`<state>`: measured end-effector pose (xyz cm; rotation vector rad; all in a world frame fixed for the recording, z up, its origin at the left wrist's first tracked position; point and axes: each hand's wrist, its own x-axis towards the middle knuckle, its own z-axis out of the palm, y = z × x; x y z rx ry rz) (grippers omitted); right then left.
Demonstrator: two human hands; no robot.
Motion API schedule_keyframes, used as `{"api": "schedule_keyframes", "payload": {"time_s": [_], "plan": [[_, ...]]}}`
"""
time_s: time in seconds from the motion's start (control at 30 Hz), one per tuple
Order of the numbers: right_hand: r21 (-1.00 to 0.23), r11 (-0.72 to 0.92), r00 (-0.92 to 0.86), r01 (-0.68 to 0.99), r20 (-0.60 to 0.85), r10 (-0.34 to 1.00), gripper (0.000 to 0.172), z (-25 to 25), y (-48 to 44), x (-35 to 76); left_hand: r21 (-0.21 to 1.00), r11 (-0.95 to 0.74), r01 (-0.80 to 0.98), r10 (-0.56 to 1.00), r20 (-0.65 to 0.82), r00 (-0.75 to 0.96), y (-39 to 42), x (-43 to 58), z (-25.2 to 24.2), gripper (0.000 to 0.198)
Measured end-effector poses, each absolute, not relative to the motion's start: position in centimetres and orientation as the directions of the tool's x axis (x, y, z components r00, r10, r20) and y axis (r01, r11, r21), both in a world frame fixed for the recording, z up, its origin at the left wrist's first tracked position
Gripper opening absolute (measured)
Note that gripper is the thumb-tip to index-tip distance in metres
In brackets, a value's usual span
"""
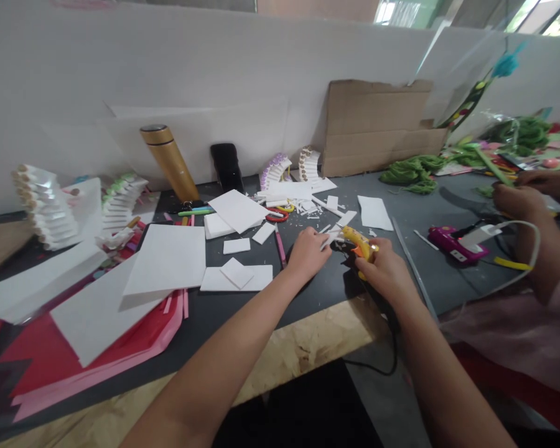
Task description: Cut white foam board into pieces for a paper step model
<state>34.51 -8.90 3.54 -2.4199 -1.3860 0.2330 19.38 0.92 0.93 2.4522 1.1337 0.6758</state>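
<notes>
My right hand (386, 269) is wrapped round a yellow glue gun (358, 241), whose nozzle points left toward my other hand. A black cord runs down from it over the table's front edge. My left hand (310, 251) has its fingers bent together at some small white pieces (335, 234), just left of the nozzle. Which piece its fingertips grip is too small to tell. Behind the hands, white scraps (312, 209) and red-handled scissors (277, 214) lie on the dark table (317, 302).
White sheets (172, 258) over red and pink sheets (144, 339) cover the left side. A gold bottle (170, 163), black phone (226, 167) and cardboard (378, 124) stand behind. At right are a purple power strip (457, 244) and another person's hands (518, 198).
</notes>
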Motion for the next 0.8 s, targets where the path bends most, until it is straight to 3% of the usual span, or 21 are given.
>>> {"api": "schedule_keyframes", "payload": {"time_s": [0.17, 0.33, 0.6, 0.8], "plan": [[-0.28, -0.446, 0.49, 0.85, 0.11, 0.865, 0.049, 3.2, -9.0, 34.1, 0.352, -0.677, 0.646, 0.733, 0.251, 0.632, 0.6, 19.8, 1.2, 0.025], [-0.293, -0.432, 0.498, 0.853, 0.208, 0.842, 0.049, 3.6, -9.0, 33.7, 0.232, -0.754, 0.614, 0.656, 0.283, 0.7, 0.8, 19.7, 1.2, 0.03], [-0.16, -0.417, 0.434, 0.895, 0.092, 0.896, 0.035, 3.5, -6.5, 32.6, 0.246, -0.78, 0.575, 0.625, 0.32, 0.712, 1.7, 19.8, 0.7, 0.025], [-0.087, -0.416, 0.425, 0.905, 0.161, 0.891, 0.046, 6.6, -8.7, 31.9, 0.233, -0.829, 0.508, 0.557, 0.423, 0.715, 0.3, 14.2, 4.8, 0.029]]}}
